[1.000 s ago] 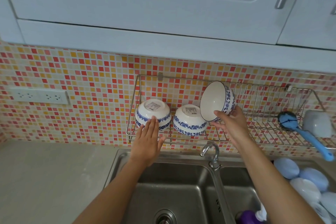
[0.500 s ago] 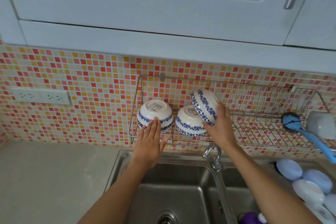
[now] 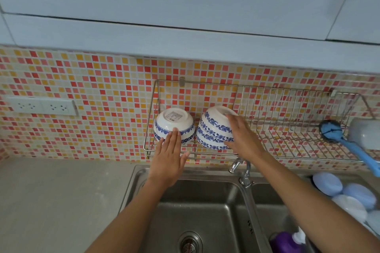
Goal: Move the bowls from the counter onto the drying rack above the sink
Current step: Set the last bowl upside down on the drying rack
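Observation:
A wire drying rack (image 3: 287, 129) hangs on the tiled wall above the sink. At its left end a white bowl with blue flower bands (image 3: 174, 121) sits upside down. My left hand (image 3: 169, 158) lies flat with its fingertips against that bowl's front. To the right a second bowl (image 3: 207, 142) is upside down on the rack, and a third bowl (image 3: 216, 123) lies upside down and tilted on top of it. My right hand (image 3: 242, 137) grips this top bowl from the right side.
A blue-handled brush (image 3: 349, 144) and a white cup (image 3: 366, 133) occupy the rack's right end. Below are a double steel sink (image 3: 205, 211), a tap (image 3: 243, 172), pale blue and white dishes (image 3: 349, 197) and a purple bottle (image 3: 285, 242). A grey counter (image 3: 57, 201) lies left.
My right hand turned the third bowl over and lowered it leftward onto the middle bowl. My left hand stayed against the left bowl.

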Demonstrator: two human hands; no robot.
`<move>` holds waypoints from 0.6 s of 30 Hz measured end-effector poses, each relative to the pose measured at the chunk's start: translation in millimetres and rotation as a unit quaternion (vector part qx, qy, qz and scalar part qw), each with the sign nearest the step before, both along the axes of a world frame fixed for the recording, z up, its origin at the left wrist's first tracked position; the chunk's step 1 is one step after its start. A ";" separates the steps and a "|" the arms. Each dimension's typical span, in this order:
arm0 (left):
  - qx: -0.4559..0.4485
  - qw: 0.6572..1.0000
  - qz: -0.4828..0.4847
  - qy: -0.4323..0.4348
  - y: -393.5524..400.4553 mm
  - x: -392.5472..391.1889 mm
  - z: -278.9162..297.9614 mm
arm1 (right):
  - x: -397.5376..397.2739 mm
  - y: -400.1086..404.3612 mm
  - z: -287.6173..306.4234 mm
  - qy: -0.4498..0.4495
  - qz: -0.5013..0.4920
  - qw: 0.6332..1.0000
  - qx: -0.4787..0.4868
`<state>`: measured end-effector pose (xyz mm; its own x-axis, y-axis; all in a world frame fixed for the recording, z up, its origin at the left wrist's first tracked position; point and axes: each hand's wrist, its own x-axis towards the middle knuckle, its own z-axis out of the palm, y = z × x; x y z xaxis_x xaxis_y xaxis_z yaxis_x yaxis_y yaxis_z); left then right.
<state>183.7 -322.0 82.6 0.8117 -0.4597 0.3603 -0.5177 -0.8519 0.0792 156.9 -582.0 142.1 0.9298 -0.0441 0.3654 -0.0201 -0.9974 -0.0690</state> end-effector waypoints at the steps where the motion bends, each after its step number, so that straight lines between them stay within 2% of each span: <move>1: 0.000 1.000 0.000 -0.001 -0.1 0.6 -0.6 | 1.5 0.3 1.8 0.009 0.002 1.000 -0.016; 7: 0.007 1.000 -0.001 0.007 -0.3 -0.1 0.1 | 2.1 4.5 0.7 0.038 0.037 0.996 -0.076; 10: 0.006 1.000 -0.001 0.013 -0.8 -0.8 1.0 | 0.9 4.2 -0.8 0.032 0.041 0.996 -0.074; 11: 0.005 1.000 -0.002 0.015 -1.1 -0.8 1.0 | 1.4 3.4 -1.0 0.034 0.043 0.997 -0.048; 13: -0.008 1.000 -0.007 0.023 -0.9 -1.3 2.4 | 3.0 6.5 -2.3 0.032 0.044 0.996 0.073; 16: -0.043 0.998 -0.015 0.040 -0.2 0.5 5.4 | 7.1 24.5 -12.8 -0.042 0.015 0.961 0.274; 18: -0.068 0.997 -0.008 0.027 -2.5 6.8 11.0 | 12.5 34.2 -21.1 -0.080 -0.010 0.960 0.270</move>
